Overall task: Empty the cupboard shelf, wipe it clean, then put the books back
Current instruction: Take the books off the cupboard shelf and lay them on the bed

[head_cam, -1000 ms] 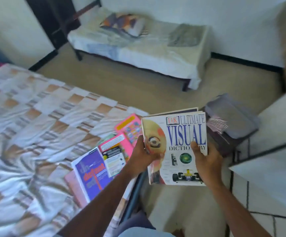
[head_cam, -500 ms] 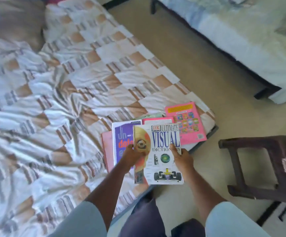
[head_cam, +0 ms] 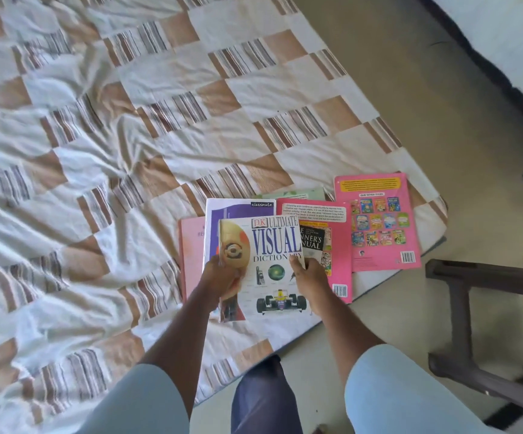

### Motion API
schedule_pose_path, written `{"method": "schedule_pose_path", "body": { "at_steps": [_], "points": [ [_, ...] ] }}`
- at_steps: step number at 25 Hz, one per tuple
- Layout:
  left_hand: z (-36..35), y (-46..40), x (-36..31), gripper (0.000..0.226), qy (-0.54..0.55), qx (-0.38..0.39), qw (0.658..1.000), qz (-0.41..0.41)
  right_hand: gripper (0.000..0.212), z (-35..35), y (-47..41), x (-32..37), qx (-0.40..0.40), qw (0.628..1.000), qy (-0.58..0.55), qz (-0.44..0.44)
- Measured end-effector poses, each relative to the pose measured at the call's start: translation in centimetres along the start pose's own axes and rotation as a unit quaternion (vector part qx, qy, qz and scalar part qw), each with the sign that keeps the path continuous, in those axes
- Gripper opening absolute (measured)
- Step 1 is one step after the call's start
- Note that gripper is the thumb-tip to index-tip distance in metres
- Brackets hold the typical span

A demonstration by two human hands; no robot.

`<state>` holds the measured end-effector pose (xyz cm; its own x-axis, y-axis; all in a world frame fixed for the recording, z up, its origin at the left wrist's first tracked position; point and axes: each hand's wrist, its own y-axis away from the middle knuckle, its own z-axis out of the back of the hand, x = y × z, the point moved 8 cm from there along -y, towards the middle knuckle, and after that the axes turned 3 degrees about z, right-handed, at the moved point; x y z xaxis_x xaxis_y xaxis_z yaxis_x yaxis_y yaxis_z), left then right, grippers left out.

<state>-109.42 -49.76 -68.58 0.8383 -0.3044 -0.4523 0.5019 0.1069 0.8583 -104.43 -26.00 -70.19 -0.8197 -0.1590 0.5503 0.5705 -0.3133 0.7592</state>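
I hold a white Visual Dictionary book [head_cam: 272,270] with both hands, low over the corner of the bed. My left hand [head_cam: 221,281] grips its left edge with the thumb on the cover. My right hand [head_cam: 311,278] grips its right edge. Beneath and around it, several books lie on the bedspread: a purple notebook [head_cam: 238,214], a pale pink book [head_cam: 191,245], a pink book [head_cam: 332,242] partly under the dictionary, and another pink book [head_cam: 379,220] to the right. The cupboard shelf is out of view.
The checked brown and white bedspread [head_cam: 128,136] covers the bed to the left and ahead. A dark wooden stool frame [head_cam: 460,311] stands on the beige floor at the right. Another bed's dark edge [head_cam: 504,76] shows at top right.
The view has swung from the room down to the bed. Both hands have carried the dictionary over the books lying at the bed's corner and lowered it toward them.
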Motion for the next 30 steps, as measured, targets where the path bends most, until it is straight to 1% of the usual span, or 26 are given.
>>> {"method": "schedule_pose_path", "body": {
  "at_steps": [3, 5, 6, 8, 9, 10, 11, 12, 13, 14, 15, 17, 19, 21, 22, 23, 25, 27, 30],
  "points": [
    [-0.2, -0.5, -1.1, 0.023, 0.044, 0.005, 0.999, -0.004, 0.041, -0.4, -1.4, 1.1, 0.001, 1.0, 0.008, -0.002],
    [0.0, -0.9, -2.2, 0.02, 0.053, 0.013, 0.998, -0.021, 0.036, -0.3, -1.7, 2.4, 0.02, 0.999, 0.025, 0.013],
    [-0.1, -1.3, -2.4, 0.025, 0.046, 0.021, 0.998, -0.023, 0.038, -0.2, -1.7, 2.9, 0.032, 0.999, 0.032, 0.017],
    [-0.7, -1.1, -3.2, 0.031, 0.03, 0.038, 0.998, -0.031, 0.05, 0.0, -1.2, 4.2, 0.049, 0.997, 0.045, 0.04],
    [-1.4, -0.8, -3.9, 0.035, -0.006, 0.04, 0.998, -0.048, 0.054, 0.3, -0.7, 5.2, 0.048, 0.995, 0.058, 0.061],
    [-2.0, -0.4, -4.8, 0.048, -0.073, 0.029, 0.994, -0.071, 0.055, 0.7, -0.4, 6.3, 0.042, 0.993, 0.072, 0.084],
    [-2.8, 0.3, -5.9, 0.066, -0.159, 0.013, 0.982, -0.099, 0.053, 1.3, -0.1, 7.5, 0.03, 0.99, 0.084, 0.114],
    [-3.9, 1.0, -7.3, 0.081, -0.253, 0.0, 0.958, -0.138, 0.05, 2.4, 0.6, 8.6, 0.012, 0.986, 0.09, 0.136],
    [-5.3, 2.3, -9.1, 0.087, -0.329, -0.011, 0.925, -0.188, 0.051, 3.8, 1.3, 9.7, -0.011, 0.981, 0.108, 0.159],
    [-6.8, 3.7, -11.0, 0.085, -0.377, -0.02, 0.894, -0.24, 0.054, 5.5, 1.9, 10.6, -0.047, 0.972, 0.142, 0.182],
    [-8.7, 5.7, -13.4, 0.081, -0.411, -0.026, 0.861, -0.3, 0.058, 7.7, 3.0, 11.6, -0.091, 0.955, 0.192, 0.207],
    [-12.3, 10.2, -18.0, 0.076, -0.461, -0.04, 0.785, -0.413, 0.058, 12.5, 5.5, 13.2, -0.187, 0.904, 0.28, 0.265],
    [-16.4, 15.4, -21.8, 0.077, -0.487, -0.037, 0.707, -0.511, 0.057, 18.5, 9.6, 14.9, -0.279, 0.855, 0.313, 0.305],
    [-20.7, 20.8, -24.8, 0.073, -0.503, -0.023, 0.64, -0.58, 0.058, 24.5, 14.1, 16.3, -0.341, 0.814, 0.341, 0.324],
    [-23.1, 24.2, -26.1, 0.071, -0.504, -0.02, 0.604, -0.617, 0.058, 27.6, 16.7, 16.6, -0.367, 0.797, 0.357, 0.32],
    [-25.9, 28.1, -27.2, 0.069, -0.5, -0.009, 0.564, -0.657, 0.059, 31.3, 19.9, 16.7, -0.398, 0.777, 0.371, 0.315],
    [-31.0, 36.3, -28.4, 0.067, -0.469, 0.026, 0.499, -0.728, 0.066, 38.0, 27.1, 16.6, -0.468, 0.74, 0.372, 0.308],
    [-35.2, 45.3, -28.0, 0.066, -0.424, 0.082, 0.441, -0.787, 0.07, 43.4, 35.8, 15.3, -0.538, 0.698, 0.359, 0.308],
    [-40.0, 59.7, -24.1, 0.062, -0.327, 0.176, 0.322, -0.871, 0.073, 49.6, 49.6, 10.0, -0.643, 0.63, 0.35, 0.26]
  ]
}}
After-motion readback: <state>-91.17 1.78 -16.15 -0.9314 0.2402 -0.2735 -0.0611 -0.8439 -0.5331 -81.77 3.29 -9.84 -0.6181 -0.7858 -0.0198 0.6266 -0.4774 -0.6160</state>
